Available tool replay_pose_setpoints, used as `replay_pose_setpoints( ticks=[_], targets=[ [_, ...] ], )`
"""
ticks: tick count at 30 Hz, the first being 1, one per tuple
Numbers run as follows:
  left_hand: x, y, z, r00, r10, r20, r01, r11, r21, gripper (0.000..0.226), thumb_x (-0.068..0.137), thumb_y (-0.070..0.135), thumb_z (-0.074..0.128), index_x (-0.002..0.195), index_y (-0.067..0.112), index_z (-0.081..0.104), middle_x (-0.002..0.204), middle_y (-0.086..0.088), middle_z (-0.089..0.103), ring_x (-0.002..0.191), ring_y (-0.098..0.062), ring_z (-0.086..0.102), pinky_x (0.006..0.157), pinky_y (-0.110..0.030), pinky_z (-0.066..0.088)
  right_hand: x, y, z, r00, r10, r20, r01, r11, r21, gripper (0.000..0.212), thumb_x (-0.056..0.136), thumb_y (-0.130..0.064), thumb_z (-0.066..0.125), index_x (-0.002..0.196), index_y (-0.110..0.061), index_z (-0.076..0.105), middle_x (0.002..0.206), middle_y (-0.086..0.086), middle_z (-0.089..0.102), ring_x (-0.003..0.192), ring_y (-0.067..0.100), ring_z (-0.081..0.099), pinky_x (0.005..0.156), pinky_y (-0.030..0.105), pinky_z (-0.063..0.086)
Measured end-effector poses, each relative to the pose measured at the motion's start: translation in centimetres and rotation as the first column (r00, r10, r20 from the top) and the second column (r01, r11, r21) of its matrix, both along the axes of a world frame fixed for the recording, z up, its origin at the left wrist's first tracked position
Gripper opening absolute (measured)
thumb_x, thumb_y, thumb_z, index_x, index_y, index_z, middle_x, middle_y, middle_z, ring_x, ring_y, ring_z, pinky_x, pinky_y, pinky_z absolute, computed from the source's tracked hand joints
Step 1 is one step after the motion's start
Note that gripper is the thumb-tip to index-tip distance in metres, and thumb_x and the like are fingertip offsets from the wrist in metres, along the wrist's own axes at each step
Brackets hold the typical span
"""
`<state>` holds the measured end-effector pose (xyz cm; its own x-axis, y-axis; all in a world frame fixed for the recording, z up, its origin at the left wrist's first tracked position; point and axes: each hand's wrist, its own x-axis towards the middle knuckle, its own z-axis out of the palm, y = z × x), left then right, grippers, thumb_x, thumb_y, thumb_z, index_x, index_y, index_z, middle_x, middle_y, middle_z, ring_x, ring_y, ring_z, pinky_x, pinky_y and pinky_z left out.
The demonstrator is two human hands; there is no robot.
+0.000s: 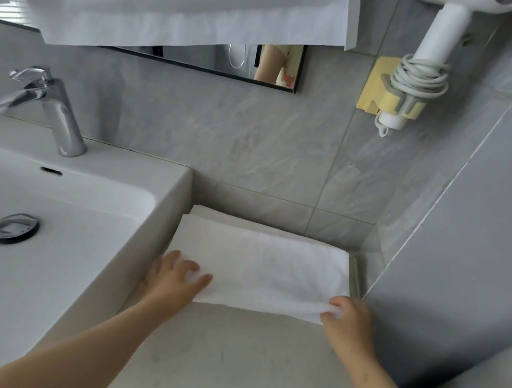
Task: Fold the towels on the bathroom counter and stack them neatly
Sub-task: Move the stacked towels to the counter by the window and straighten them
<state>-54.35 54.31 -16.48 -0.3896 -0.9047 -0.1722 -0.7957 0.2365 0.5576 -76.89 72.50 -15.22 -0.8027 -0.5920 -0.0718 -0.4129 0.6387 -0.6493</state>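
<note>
- Nearest my view are both bare forearms, reaching out over the pale grey stone counter (217,373) toward the folded white terry towel (262,269).
- That towel lies flat at the back of the counter, wedged between the side of the white ceramic basin (151,244) and the grey tiled side wall (473,264). A second white layer shows along its far edge, so I judge it already sits on another folded towel.
- On its near left corner my left hand (174,278) rests flat, fingers spread and fairly straight, pressing rather than gripping.
- At the near right corner my right hand (347,317) has its fingers curled, pinching the front edge; the cloth bunches slightly there.
- Handling, as I judge it: light, soft and limp, with no stiffness of its own. Lifted by one corner it would sag and come unfolded. The nap should give good grip, so slipping from the fingers is unlikely, and nothing about it is fragile.
- Best hold, I think: both near corners together, pinching through all layers, or flat palms on top to slide and square it.
- The main risk seems to be dragging the top layer off the lower one and spoiling the edges.
- Off to the left stands a chrome single-lever tap (48,108); a white hairdryer (438,45) hangs on the wall above.
</note>
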Motion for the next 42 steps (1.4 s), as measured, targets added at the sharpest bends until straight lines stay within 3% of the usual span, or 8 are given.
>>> replay_pose_setpoints(
  ticks=[5, 8, 12, 16, 19, 28, 35, 42],
  targets=[
    [0.2, -1.7, -0.1, 0.906, 0.375, -0.196, -0.32, 0.91, 0.262, 0.062, 0.087, 0.027, 0.063, 0.137, 0.007, 0.033, 0.137, -0.017, 0.04, 0.119, -0.035, 0.046, 0.094, -0.038, 0.041, -0.3, -1.3, 1.1, 0.723, -0.177, 0.668, 0.497, 0.805, -0.324, 0.012, 0.084, 0.004, 0.048, 0.093, -0.001, 0.053, 0.088, 0.01, 0.045, 0.082, 0.025, 0.043, 0.086, 0.044, 0.049],
    [-0.2, -2.7, 0.2, 0.872, 0.455, -0.184, -0.38, 0.863, 0.334, 0.057, 0.086, 0.024, 0.065, 0.13, 0.001, 0.038, 0.127, -0.018, 0.05, 0.112, -0.036, 0.051, 0.087, -0.037, 0.041, -1.2, -2.3, 1.3, 0.613, -0.214, 0.76, 0.641, 0.697, -0.321, 0.024, 0.087, -0.002, 0.053, 0.109, 0.006, 0.051, 0.1, 0.014, 0.049, 0.09, 0.027, 0.048, 0.089, 0.047, 0.048],
    [-0.3, -4.2, 1.0, 0.848, 0.516, -0.12, -0.439, 0.811, 0.387, 0.05, 0.087, 0.03, 0.063, 0.122, -0.003, 0.048, 0.099, -0.013, 0.051, 0.108, -0.034, 0.053, 0.083, -0.034, 0.041, -2.2, -3.4, 1.5, 0.551, -0.254, 0.795, 0.654, 0.723, -0.222, 0.046, 0.085, -0.011, 0.063, 0.126, -0.002, 0.045, 0.114, 0.013, 0.049, 0.096, 0.026, 0.049, 0.077, 0.037, 0.047],
    [-1.0, -5.4, 2.1, 0.84, 0.511, -0.18, -0.416, 0.821, 0.391, 0.043, 0.085, 0.034, 0.063, 0.108, -0.001, 0.052, 0.085, -0.008, 0.051, 0.099, -0.033, 0.056, 0.087, -0.036, 0.048, -2.8, -3.9, 2.2, 0.466, -0.234, 0.854, 0.629, 0.766, -0.133, 0.035, 0.083, -0.019, 0.067, 0.114, -0.011, 0.051, 0.094, 0.006, 0.052, 0.078, 0.021, 0.05, 0.056, 0.029, 0.042],
    [-1.7, -5.6, 3.0, 0.835, 0.497, -0.235, -0.367, 0.822, 0.436, 0.036, 0.082, 0.034, 0.067, 0.095, 0.002, 0.056, 0.081, -0.009, 0.058, 0.09, -0.032, 0.061, 0.072, -0.037, 0.054, -3.0, -4.1, 2.6, 0.484, -0.227, 0.845, 0.591, 0.797, -0.124, 0.034, 0.08, -0.025, 0.072, 0.103, -0.013, 0.051, 0.087, 0.002, 0.049, 0.072, 0.017, 0.046, 0.053, 0.027, 0.041],
    [-0.7, -3.0, 6.7, 0.874, 0.302, -0.38, -0.276, 0.953, 0.123, 0.024, 0.086, 0.027, 0.056, 0.068, 0.011, 0.055, 0.068, -0.003, 0.056, 0.069, -0.025, 0.054, 0.06, -0.03, 0.04, -0.6, -3.8, 5.4, 0.726, -0.009, 0.687, 0.464, 0.744, -0.481, 0.008, 0.084, -0.013, 0.064, 0.09, -0.019, 0.063, 0.085, -0.001, 0.063, 0.073, 0.016, 0.059, 0.057, 0.027, 0.045],
    [4.4, 2.0, 10.5, 0.7, 0.299, -0.649, -0.323, 0.942, 0.086, 0.034, 0.078, 0.032, 0.059, 0.072, 0.0, 0.054, 0.062, -0.002, 0.048, 0.06, -0.02, 0.043, 0.056, -0.03, 0.033, 4.2, -3.0, 9.9, 0.832, 0.146, 0.536, 0.282, 0.72, -0.634, 0.005, 0.08, -0.019, 0.066, 0.077, -0.023, 0.064, 0.086, -0.006, 0.067, 0.081, 0.018, 0.061, 0.064, 0.029, 0.045],
    [12.3, 5.9, 12.8, 0.478, 0.423, -0.77, -0.487, 0.857, 0.168, 0.037, 0.061, 0.037, 0.059, 0.071, 0.0, 0.059, 0.063, -0.004, 0.049, 0.063, -0.019, 0.043, 0.062, -0.034, 0.032, 11.7, -4.2, 12.7, 0.772, 0.411, 0.485, 0.093, 0.681, -0.726, 0.01, 0.08, -0.012, 0.065, 0.076, -0.021, 0.068, 0.077, -0.01, 0.071, 0.079, 0.015, 0.064, 0.066, 0.029, 0.048]
  ],
)
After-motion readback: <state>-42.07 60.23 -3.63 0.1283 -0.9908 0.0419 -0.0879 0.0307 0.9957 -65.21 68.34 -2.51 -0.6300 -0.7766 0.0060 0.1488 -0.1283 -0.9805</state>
